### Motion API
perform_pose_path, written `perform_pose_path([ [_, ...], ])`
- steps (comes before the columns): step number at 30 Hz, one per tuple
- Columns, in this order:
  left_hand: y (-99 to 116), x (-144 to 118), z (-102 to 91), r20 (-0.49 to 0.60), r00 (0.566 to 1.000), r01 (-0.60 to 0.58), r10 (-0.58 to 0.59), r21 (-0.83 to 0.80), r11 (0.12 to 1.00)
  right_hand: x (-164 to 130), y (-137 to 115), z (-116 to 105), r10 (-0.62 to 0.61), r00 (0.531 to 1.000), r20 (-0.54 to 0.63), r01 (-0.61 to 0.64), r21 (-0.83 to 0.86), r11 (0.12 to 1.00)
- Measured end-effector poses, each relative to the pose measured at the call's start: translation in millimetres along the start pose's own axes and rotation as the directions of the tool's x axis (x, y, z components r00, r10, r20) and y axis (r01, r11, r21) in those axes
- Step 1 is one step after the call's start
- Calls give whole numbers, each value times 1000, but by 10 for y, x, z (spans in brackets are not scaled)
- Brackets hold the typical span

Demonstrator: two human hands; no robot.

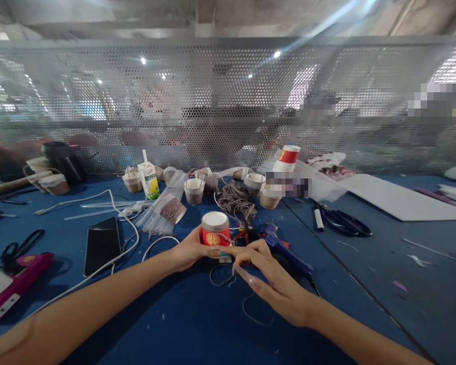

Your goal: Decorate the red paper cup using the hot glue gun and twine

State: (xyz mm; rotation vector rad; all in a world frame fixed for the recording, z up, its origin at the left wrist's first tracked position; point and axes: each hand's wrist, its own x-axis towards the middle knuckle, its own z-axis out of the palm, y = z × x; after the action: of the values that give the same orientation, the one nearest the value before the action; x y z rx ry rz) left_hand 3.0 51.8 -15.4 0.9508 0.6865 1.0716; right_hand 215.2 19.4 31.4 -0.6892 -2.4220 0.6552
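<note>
Red paper cup (215, 232) stands upside down, white base up, mid-table toward the near edge of the blue table (365, 299). Contents not visible. Left hand (190, 249) curls around its left side, gripping. Right hand (268, 276) is loosely open, fingertips (228, 250) touching the cup's lower right. Twine-wrapped cups (194, 190) line the far edge; milk carton (148, 178) with straw beside them.

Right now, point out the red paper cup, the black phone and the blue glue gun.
red paper cup (216, 234), head view, on its red side wall.
black phone (102, 245), head view, middle of its screen.
blue glue gun (285, 249), head view, on its body.
</note>
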Motion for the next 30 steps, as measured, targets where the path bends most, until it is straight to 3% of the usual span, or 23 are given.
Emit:
perform_pose_path([
  [4,2,8,-15,49,999,0,0,13,1000,28,31,9,72,997,-32,-69,82,994],
  [11,67,-19,7,98,994,45,-43,-14,999,27,231,-25,145,935,-323,-88,185,979],
  [17,80,-37,23,128,990,49,-51,21,999,89,328,-38,292,899,-327,-163,370,915],
  [19,72,-30,17,112,992,61,-60,-6,998,97,318,-46,341,856,-388,-218,326,920],
  [22,51,-11,-16,63,994,96,-91,-80,992,81,337,-54,384,720,-578,-306,231,923],
  [25,23,11,-77,98,987,134,-125,-100,986,54,386,-49,335,629,-702,-246,229,942],
  [30,-7,38,-151,200,972,132,-122,-40,990,34,341,1,268,642,-718,-43,316,948],
])
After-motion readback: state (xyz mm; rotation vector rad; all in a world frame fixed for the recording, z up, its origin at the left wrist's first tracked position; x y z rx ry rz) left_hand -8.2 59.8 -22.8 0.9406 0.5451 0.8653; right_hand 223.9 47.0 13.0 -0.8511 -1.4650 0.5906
